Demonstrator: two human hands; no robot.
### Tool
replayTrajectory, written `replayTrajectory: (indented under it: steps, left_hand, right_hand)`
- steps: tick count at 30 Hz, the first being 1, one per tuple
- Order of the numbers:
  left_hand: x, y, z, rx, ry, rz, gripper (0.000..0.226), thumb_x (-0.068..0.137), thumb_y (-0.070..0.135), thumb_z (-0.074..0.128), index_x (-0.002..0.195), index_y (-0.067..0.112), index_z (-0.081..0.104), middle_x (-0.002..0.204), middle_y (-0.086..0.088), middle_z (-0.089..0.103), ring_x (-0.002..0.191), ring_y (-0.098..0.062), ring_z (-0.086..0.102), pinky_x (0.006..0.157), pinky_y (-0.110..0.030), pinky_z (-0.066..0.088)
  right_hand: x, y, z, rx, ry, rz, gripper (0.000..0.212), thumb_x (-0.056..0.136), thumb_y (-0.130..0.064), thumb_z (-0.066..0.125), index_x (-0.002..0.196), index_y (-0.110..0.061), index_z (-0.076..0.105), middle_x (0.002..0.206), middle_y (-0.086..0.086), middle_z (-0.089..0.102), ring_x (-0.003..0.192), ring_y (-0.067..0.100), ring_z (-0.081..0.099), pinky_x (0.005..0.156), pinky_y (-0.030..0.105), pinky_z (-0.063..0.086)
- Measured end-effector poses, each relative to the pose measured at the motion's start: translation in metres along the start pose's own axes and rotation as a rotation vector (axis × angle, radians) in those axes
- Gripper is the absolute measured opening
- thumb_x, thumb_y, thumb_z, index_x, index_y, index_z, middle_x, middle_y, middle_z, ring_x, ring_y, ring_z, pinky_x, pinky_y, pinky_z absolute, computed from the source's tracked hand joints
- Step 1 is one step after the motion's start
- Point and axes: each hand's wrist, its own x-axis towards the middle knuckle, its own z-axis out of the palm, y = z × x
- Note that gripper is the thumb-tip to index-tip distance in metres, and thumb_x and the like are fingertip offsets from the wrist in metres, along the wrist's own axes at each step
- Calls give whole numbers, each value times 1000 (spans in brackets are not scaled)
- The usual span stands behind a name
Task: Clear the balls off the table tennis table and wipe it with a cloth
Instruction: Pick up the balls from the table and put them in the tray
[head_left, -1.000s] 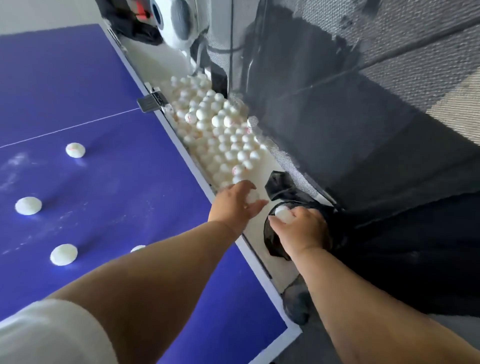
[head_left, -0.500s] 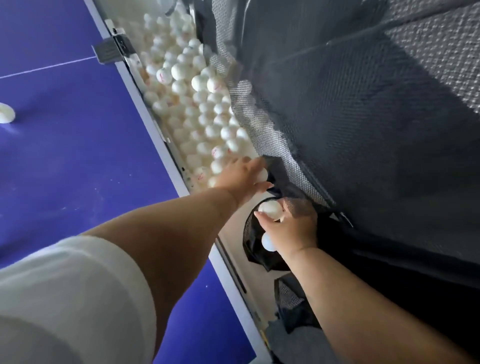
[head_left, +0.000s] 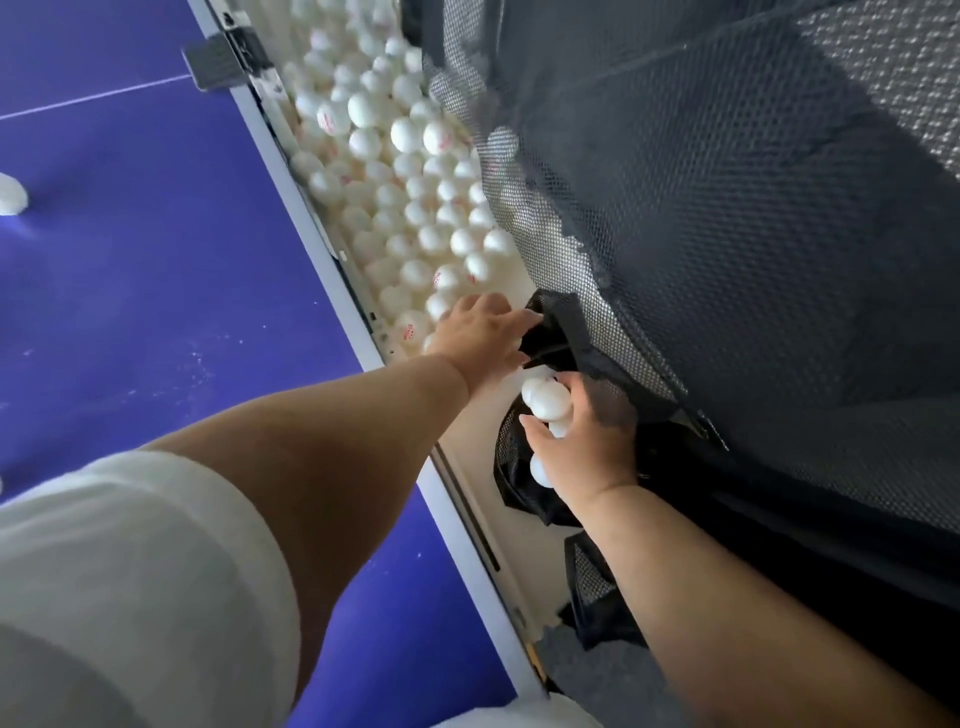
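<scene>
- The step in hand looked like feeding balls from the white trough (head_left: 519, 540) beside the table (head_left: 156, 291) into the black mesh pouch (head_left: 524, 488). To do it well, I judged, the pouch mouth should be kept wide and low while the other hand sweeps only a few balls at a time, so none hop back over the table's edge.
- The left hand (head_left: 480, 332) reached across the pale edge toward 1 o'clock, palm down, fingers straight and slightly spread, resting at the near end of the heap of balls (head_left: 415, 171) — touching the pouch's rim, as far as could be told.
- The right hand (head_left: 587, 441) sat just at 5 o'clock of the left, fingers curled round a white ball (head_left: 545, 400) at the pouch mouth; two more balls showed under it.
- The heap filled the trough toward 11 o'clock, against the dark net (head_left: 727, 208).
- One stray ball (head_left: 10, 195) lay on the blue top at 9 o'clock — wiping not yet begun.
</scene>
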Motion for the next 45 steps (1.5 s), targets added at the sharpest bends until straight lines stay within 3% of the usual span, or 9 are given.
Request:
replayTrajectory:
  steps: [5, 8, 12, 20, 26, 31, 35, 40, 45]
  left_hand:
    - [-24, -12, -9, -100, 155, -105, 43, 90, 44, 59, 132, 34, 55, 129, 0, 52, 127, -29, 36, 103, -44, 36]
    - [-51, -20, -19, -168, 319, -161, 37, 87, 43, 64, 119, 27, 66, 118, -5, 60, 118, -33, 46, 101, -42, 37]
    - [-102, -39, -35, -247, 473, -293, 41, 83, 53, 53, 108, 25, 70, 106, -2, 62, 108, -32, 51, 92, -42, 42]
    - [-232, -112, -71, -109, 765, -478, 32, 85, 41, 51, 102, 22, 71, 99, -1, 63, 99, -32, 55, 88, -40, 43]
    - [-305, -161, -80, -130, 776, -612, 40, 85, 51, 45, 107, 26, 68, 105, 3, 61, 107, -29, 52, 94, -39, 38]
    - [-346, -199, -77, -195, 742, -700, 36, 88, 46, 53, 118, 29, 61, 112, 4, 58, 116, -27, 45, 95, -36, 33]
    - [-358, -222, -72, -207, 589, -774, 44, 89, 48, 59, 129, 32, 53, 121, 3, 52, 123, -27, 36, 94, -39, 34]
    - [-353, -244, -65, -104, 429, -697, 59, 84, 61, 57, 135, 36, 44, 125, 3, 47, 123, -27, 35, 93, -41, 35]
    - [-339, -255, -62, -33, 347, -610, 53, 86, 55, 58, 134, 36, 43, 125, 3, 47, 119, -27, 38, 96, -40, 33]
  right_hand:
    - [-2, -3, -8, -3, 48, -68, 42, 73, -37, 79, 96, -4, 68, 97, 16, 69, 98, 39, 62, 92, 49, 47]
    - [-5, -8, -12, -111, -77, 0, 53, 79, -53, 69, 103, -5, 69, 111, 20, 65, 115, 38, 52, 101, 47, 40]
    - [-3, -15, -16, -206, -16, -166, 45, 70, -68, 56, 89, -27, 59, 93, -2, 60, 97, 27, 56, 76, 39, 49]
    - [-27, -101, 16, -115, 72, -530, 53, 63, -43, 83, 103, -13, 66, 96, 10, 62, 96, 39, 55, 75, 47, 43]
    - [-72, -182, 57, -62, -19, -662, 62, 63, -52, 81, 109, -14, 63, 102, 7, 60, 100, 35, 54, 76, 47, 48]
    - [-116, -235, 87, -90, -200, -444, 78, 67, -65, 72, 128, -21, 51, 124, 0, 51, 121, 26, 39, 87, 43, 44]
    - [-127, -260, 103, -187, -233, -368, 80, 66, -69, 71, 129, -26, 47, 129, -1, 48, 123, 25, 37, 87, 40, 45]
    - [-135, -272, 112, -302, -207, -353, 73, 70, -61, 75, 128, -25, 50, 124, 1, 50, 116, 24, 44, 81, 36, 46]
    - [-139, -273, 120, -157, -236, -328, 53, 75, -34, 81, 121, -18, 59, 123, 6, 52, 108, 26, 52, 87, 35, 49]
